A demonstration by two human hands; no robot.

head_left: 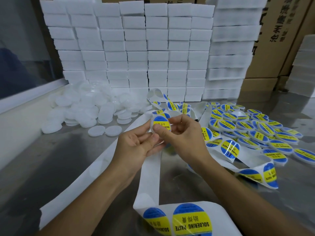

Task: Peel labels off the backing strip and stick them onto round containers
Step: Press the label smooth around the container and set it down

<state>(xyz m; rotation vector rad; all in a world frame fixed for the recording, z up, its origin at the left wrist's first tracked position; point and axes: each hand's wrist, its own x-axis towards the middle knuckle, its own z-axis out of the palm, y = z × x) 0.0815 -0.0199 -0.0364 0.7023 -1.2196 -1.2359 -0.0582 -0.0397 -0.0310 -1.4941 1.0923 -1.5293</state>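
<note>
1. Head view: both hands meet over the middle of a metal table [51,159], holding one round white container [152,124] between them.
2. Left hand [136,147]: fingers curled, gripping the container's left and lower edge from behind; the thumb reaches toward the rim.
3. Right hand [180,133]: fingers curled round the container's right side, thumb tip pressing on the lower left part of the label [162,123].
4. That label, blue and yellow with "SOLDERING PASTE" print, lies on the container's face. Whether it is fully stuck down cannot be told.
5. Backing strip [150,169]: white, passing under the hands, running down toward the near edge, where it curls and carries two unpeeled labels [190,220]. A further bare length trails to the lower left.
6. More strip with labels loops behind and to the right of the hands.
7. Labelled containers [252,130]: a loose heap on the table, right of the hands.
8. Unlabelled containers [88,106]: a white heap on the table, left and behind the hands; two lie flat just in front of it.
9. White foam blocks [136,48]: stacked in a wall along the back of the table.
10. Cardboard boxes [279,40]: standing behind the foam, at the right.
</note>
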